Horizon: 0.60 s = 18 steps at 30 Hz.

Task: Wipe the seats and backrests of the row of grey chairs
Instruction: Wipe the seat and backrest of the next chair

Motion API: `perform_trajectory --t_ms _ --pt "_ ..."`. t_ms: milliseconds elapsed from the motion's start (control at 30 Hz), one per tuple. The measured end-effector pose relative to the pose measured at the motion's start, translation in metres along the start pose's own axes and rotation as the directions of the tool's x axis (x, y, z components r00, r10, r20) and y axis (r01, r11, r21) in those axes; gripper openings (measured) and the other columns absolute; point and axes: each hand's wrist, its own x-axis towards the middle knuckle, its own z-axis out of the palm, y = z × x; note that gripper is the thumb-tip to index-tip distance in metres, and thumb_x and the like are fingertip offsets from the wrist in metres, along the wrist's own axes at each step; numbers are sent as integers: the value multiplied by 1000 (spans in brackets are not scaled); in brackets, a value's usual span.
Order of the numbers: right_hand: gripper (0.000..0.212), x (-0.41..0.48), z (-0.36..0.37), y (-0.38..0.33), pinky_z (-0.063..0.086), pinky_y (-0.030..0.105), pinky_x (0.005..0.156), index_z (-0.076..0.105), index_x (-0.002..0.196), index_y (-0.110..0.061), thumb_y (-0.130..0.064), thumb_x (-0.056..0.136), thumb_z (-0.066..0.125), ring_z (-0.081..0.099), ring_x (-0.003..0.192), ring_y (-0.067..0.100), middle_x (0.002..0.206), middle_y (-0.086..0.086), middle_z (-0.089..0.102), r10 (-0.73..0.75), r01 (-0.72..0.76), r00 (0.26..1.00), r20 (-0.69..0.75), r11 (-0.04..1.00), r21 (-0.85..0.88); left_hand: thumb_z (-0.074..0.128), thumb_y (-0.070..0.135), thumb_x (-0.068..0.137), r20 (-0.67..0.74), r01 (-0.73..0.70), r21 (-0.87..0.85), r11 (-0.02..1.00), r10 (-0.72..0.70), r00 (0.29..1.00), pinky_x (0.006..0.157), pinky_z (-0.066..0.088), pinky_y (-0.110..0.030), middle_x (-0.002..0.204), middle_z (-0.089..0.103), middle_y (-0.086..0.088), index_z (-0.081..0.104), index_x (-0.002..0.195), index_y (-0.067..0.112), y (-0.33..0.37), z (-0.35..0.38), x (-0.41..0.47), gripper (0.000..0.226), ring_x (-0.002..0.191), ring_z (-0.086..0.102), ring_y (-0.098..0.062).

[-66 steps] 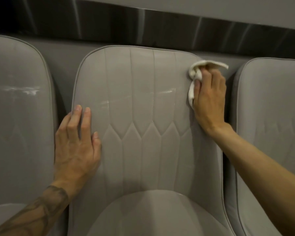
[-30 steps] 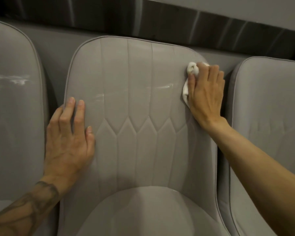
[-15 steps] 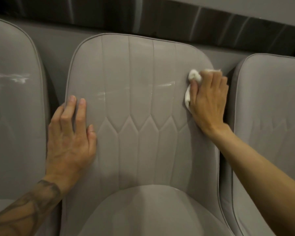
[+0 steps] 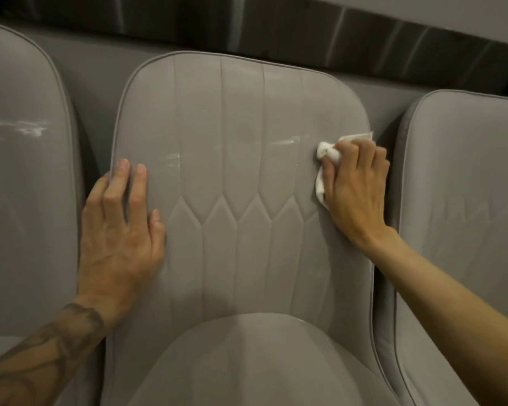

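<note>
A grey quilted chair fills the middle of the view, with its backrest [image 4: 238, 148] upright and its seat [image 4: 247, 364] below. My right hand [image 4: 355, 191] presses a crumpled white cloth [image 4: 326, 155] against the right edge of the backrest, fingers curled over the cloth. My left hand [image 4: 121, 230] lies flat on the left side of the same backrest, fingers straight. Pale streaks [image 4: 282, 141] cross the backrest at mid height.
A second grey chair [image 4: 21, 186] stands to the left with a white smear on its backrest. A third grey chair [image 4: 464, 200] stands to the right. Behind the row runs a grey wall panel [image 4: 100, 74] under a dark glossy strip [image 4: 276, 27].
My right hand has slid the cloth down the right edge of the backrest, from near the top corner to mid height. My left hand has stayed flat on the left side.
</note>
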Motion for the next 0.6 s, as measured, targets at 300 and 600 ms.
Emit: perform_trajectory --t_ms 300,600 --pt "27 41 4 -7 28 29 82 52 113 -10 -35 105 43 42 97 26 115 13 50 120 -112 990 -76 988 107 45 19 105 -8 -6 1 1000 6 1000 123 29 -56 160 33 -30 30 161 0 -1 1 -1 61 138 39 -54" --pt "25 67 7 1 27 37 80 53 115 -9 -28 102 44 45 98 32 115 18 52 -12 14 998 -60 999 38 44 20 106 -9 -8 9 1000 8 1000 123 29 -56 161 32 -30 28 162 1 -2 2 -2 61 139 38 -52"
